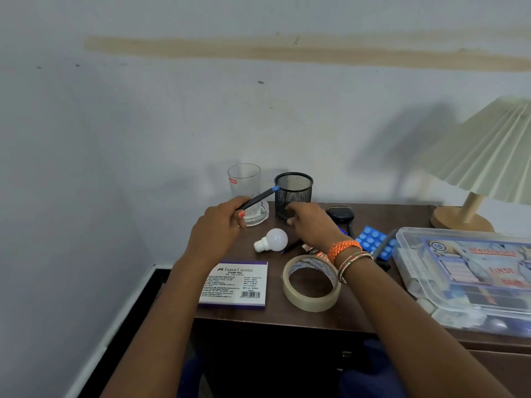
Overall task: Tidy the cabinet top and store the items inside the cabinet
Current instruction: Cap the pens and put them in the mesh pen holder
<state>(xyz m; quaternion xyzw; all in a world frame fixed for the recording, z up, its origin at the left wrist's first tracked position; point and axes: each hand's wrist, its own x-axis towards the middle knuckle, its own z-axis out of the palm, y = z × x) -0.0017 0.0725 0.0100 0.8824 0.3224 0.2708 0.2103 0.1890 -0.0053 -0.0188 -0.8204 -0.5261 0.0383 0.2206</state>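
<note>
Left hand (219,225) grips pen (258,198); box (234,284) reads "FABER-CASTELL STAMP PAD"

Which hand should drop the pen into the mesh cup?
Left. The left hand already grips the pen, whose blue end sits by the mesh cup rim. The right hand holds no pen.

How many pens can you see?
2. One pen is in the left hand, pointing at the mesh cup. Another pen lies beside the bulb. More may be hidden.
</note>
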